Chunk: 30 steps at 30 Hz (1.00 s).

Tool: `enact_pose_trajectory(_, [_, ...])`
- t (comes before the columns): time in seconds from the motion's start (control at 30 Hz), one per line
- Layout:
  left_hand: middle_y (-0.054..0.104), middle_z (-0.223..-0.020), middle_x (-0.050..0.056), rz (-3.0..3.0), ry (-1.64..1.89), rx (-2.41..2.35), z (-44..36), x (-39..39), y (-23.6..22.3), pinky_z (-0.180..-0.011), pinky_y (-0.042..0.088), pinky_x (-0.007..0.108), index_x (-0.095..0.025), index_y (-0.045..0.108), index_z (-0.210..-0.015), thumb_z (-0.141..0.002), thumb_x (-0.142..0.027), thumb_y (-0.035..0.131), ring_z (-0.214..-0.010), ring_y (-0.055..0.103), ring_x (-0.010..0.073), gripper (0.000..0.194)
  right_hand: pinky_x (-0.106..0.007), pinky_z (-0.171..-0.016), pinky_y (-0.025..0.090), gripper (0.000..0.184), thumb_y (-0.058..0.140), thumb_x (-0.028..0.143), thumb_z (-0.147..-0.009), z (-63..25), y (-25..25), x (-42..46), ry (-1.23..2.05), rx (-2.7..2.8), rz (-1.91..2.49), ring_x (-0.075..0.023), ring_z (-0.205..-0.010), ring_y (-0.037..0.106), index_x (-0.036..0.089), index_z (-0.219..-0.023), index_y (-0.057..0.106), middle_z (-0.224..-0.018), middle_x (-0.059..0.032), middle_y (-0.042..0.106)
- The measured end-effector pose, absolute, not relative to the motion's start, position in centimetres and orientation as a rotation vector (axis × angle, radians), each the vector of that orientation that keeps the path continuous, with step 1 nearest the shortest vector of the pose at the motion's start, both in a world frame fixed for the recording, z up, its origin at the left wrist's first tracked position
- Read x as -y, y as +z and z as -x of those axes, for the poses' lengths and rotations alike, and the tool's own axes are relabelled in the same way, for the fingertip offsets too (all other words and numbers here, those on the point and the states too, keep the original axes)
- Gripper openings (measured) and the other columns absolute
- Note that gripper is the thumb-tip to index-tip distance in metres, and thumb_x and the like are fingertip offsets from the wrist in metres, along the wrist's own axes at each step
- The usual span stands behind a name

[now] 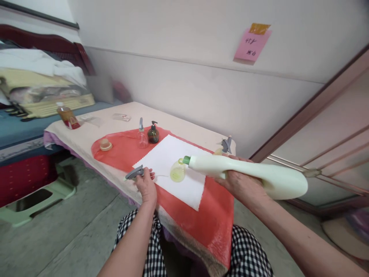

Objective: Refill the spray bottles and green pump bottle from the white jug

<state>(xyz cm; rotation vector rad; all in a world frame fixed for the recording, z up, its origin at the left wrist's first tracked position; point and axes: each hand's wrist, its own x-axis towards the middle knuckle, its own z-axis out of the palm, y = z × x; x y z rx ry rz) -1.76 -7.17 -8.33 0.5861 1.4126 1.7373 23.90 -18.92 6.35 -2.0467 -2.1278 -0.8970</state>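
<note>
My right hand (240,181) is wrapped round a large pale green bottle (230,165) with a handle, tilted on its side. Its green spout (186,159) is at the mouth of a small transparent bottle (177,172), which has yellow-green liquid in its lower part. That small bottle stands on a white cloth with zigzag edges (170,148). Closed round a grey trigger spray head (135,172), my left hand (146,186) is left of the small bottle. A thin pale tube (161,176) extends from the spray head toward the bottle.
Under the white cloth lies a red sheet (121,148) on the table. Behind are a transparent spray bottle (142,138) and a dark pump bottle (153,134). Another grey spray head (226,144) is at the right corner, a round beige lid (105,145) at left, a labelled bottle (68,116) farther off.
</note>
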Motion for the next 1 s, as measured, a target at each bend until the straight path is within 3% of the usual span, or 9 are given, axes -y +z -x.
enact_pose_trajectory(0.23, [0.069, -0.082, 0.007, -0.576, 1.744, -1.4, 1.7, 7.2, -8.3, -0.06, 0.052, 0.029, -0.015, 0.057, -0.088, -0.079, -0.044, 0.057, -0.061, 0.063, 0.0137, 0.031, -0.043, -0.083, 0.044, 0.06, 0.064, 0.046, -0.081, -23.7, 6.1, 18.6, -0.892, 2.107, 2.036, -0.0333, -0.103, 0.058, 0.019, -0.133, 0.051, -0.115, -0.0146, 0.064])
enact_pose_trajectory(0.63, [0.068, -0.081, 0.006, -0.587, 1.747, -1.399, 1.6, 7.0, -8.2, -0.059, 0.051, 0.029, -0.015, 0.056, -0.087, -0.078, -0.043, 0.057, -0.06, 0.062, 0.0138, 0.029, -0.043, -0.086, 0.041, 0.059, 0.06, 0.044, -0.085, -23.7, 6.7, 18.2, -0.885, 2.158, 2.034, -0.0332, -0.103, 0.056, 0.016, -0.135, 0.048, -0.113, -0.0159, 0.063])
enact_pose_trajectory(0.8, [0.069, -0.083, 0.007, -0.605, 1.739, -1.394, 1.6, 7.0, -8.3, -0.06, 0.051, 0.028, -0.015, 0.057, -0.086, -0.078, -0.044, 0.056, -0.061, 0.063, 0.0137, 0.03, -0.044, -0.09, 0.038, 0.067, 0.063, 0.047, -0.082, -23.4, 7.0, 18.4, -0.955, 2.143, 2.088, -0.0346, -0.104, 0.052, 0.011, -0.134, 0.043, -0.119, -0.019, 0.058])
enact_pose_trajectory(1.0, [0.068, -0.081, 0.006, -0.604, 1.741, -1.402, 1.5, 7.1, -8.3, -0.059, 0.051, 0.028, -0.015, 0.057, -0.086, -0.079, -0.044, 0.056, -0.061, 0.062, 0.0132, 0.03, -0.042, -0.091, 0.035, 0.057, 0.058, 0.043, -0.085, -23.1, 7.7, 18.5, -0.949, 2.169, 2.113, -0.0319, -0.102, 0.051, 0.012, -0.131, 0.045, -0.117, -0.0167, 0.057])
